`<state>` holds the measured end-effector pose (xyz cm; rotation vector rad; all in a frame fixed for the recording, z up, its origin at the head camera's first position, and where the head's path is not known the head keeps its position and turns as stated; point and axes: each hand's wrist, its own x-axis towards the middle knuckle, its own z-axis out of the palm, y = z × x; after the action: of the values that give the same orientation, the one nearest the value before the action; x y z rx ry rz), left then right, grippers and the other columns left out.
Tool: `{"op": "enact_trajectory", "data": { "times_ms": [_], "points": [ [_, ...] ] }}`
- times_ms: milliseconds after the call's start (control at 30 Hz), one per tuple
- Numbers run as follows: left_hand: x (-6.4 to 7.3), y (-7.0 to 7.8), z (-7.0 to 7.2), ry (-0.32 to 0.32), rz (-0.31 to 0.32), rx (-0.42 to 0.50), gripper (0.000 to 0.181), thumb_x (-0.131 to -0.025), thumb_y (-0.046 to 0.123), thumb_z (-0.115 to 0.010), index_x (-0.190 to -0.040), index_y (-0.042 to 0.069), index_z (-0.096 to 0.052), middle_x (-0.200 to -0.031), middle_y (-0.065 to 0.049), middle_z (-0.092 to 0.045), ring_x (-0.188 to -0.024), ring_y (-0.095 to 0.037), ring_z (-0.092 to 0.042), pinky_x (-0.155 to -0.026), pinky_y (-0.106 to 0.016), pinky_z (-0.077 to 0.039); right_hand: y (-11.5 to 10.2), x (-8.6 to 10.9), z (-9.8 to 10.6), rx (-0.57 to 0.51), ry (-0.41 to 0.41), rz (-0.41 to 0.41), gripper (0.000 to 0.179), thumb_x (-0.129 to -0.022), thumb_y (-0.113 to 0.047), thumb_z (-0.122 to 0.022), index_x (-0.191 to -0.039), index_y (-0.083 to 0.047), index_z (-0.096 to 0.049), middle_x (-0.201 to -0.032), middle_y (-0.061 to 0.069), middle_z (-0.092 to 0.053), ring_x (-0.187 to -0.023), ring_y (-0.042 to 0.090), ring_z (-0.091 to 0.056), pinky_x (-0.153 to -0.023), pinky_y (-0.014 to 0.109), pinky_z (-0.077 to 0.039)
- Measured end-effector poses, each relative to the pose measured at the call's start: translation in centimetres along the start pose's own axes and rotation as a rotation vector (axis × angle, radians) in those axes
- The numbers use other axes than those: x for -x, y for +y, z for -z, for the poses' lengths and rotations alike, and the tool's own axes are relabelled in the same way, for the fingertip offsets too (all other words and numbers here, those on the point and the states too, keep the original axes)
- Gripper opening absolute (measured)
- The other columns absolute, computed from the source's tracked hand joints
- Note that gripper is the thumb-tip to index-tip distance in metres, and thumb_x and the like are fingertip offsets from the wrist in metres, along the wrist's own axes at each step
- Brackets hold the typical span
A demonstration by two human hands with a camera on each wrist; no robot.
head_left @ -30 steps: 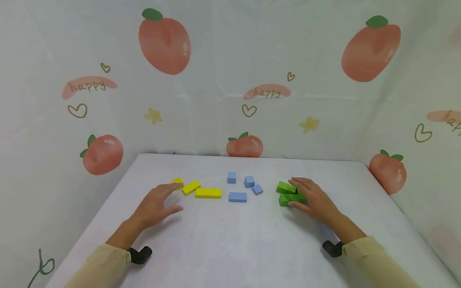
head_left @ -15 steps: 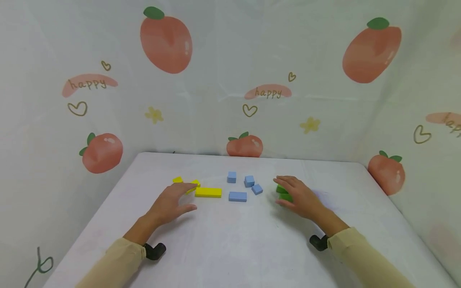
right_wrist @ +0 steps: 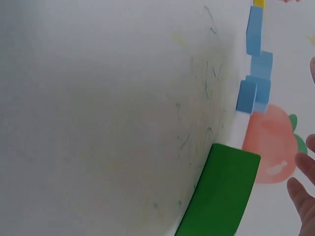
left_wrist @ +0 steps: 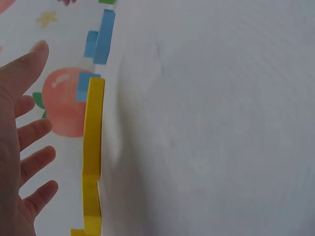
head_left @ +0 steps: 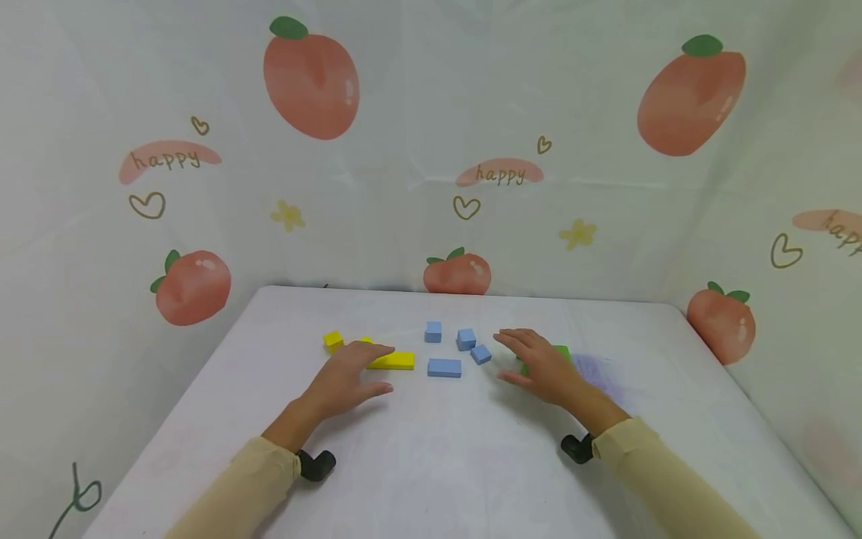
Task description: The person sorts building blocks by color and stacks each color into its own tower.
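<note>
My left hand [head_left: 343, 380] hovers above the table with thumb and fingers spread, holding nothing. It partly covers a long yellow block [head_left: 400, 361] and a shorter yellow one, while a small yellow cube [head_left: 333, 341] lies beyond it. In the left wrist view the long yellow block [left_wrist: 93, 130] is apart from the fingers [left_wrist: 37, 161]. Over the green blocks [head_left: 562, 350] hangs my right hand [head_left: 544, 368], also spread and holding nothing, hiding most of them. A green block [right_wrist: 221, 189] shows large in the right wrist view.
Between the hands lie a flat blue block [head_left: 444, 367], two blue cubes [head_left: 434, 332] and a small tilted blue piece [head_left: 481, 354]. The white table [head_left: 431, 464] ends at a patterned cloth [head_left: 390, 150] behind. A purple smudge [head_left: 599, 378] marks the table at right.
Both hands have moved inward toward the middle. The left has passed from beside the yellow cube to over the longer yellow blocks; the right has shifted left across the green blocks. The blocks stay put.
</note>
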<state>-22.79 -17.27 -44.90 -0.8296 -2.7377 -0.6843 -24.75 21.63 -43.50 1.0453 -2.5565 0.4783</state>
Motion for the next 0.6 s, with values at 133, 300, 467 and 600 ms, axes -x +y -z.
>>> {"op": "enact_trajectory", "data": {
  "times_ms": [133,300,467,600],
  "points": [
    [-0.6,0.4,-0.5,0.000,-0.023,0.012,0.060,-0.084,0.042,-0.075,-0.136,0.019,-0.058,-0.132,0.006,-0.059,-0.122,-0.021,-0.050,-0.103,-0.047,-0.036,-0.2,-0.3,-0.5,-0.003,-0.016,-0.012,0.066,-0.083,-0.033,-0.078,-0.139,-0.011,-0.051,-0.137,0.009,-0.052,-0.126,0.028,-0.047,-0.099,0.046,-0.043],
    [-1.3,0.6,-1.4,0.001,-0.028,0.023,0.058,-0.085,0.044,-0.073,-0.136,0.020,-0.058,-0.131,0.007,-0.059,-0.123,-0.018,-0.049,-0.103,-0.046,-0.036,-0.6,-0.8,-1.0,-0.005,-0.048,-0.044,0.065,-0.084,-0.032,-0.077,-0.140,-0.011,-0.051,-0.138,0.009,-0.051,-0.125,0.028,-0.048,-0.098,0.045,-0.044],
    [-2.1,0.9,-2.1,-0.018,-0.001,0.036,0.058,-0.085,0.046,-0.072,-0.136,0.021,-0.058,-0.132,0.008,-0.058,-0.124,-0.017,-0.048,-0.105,-0.043,-0.036,-1.0,-1.3,-1.5,-0.014,-0.073,-0.075,0.064,-0.086,-0.033,-0.075,-0.140,-0.011,-0.051,-0.138,0.010,-0.051,-0.124,0.029,-0.049,-0.098,0.046,-0.044],
    [-2.8,1.4,-2.7,-0.025,0.013,0.033,0.057,-0.085,0.047,-0.071,-0.136,0.022,-0.058,-0.131,0.008,-0.059,-0.124,-0.017,-0.049,-0.105,-0.042,-0.036,-1.2,-1.9,-1.7,-0.057,-0.082,-0.114,0.062,-0.087,-0.034,-0.074,-0.141,-0.013,-0.051,-0.137,0.010,-0.053,-0.124,0.029,-0.050,-0.099,0.046,-0.043]
  ]
}}
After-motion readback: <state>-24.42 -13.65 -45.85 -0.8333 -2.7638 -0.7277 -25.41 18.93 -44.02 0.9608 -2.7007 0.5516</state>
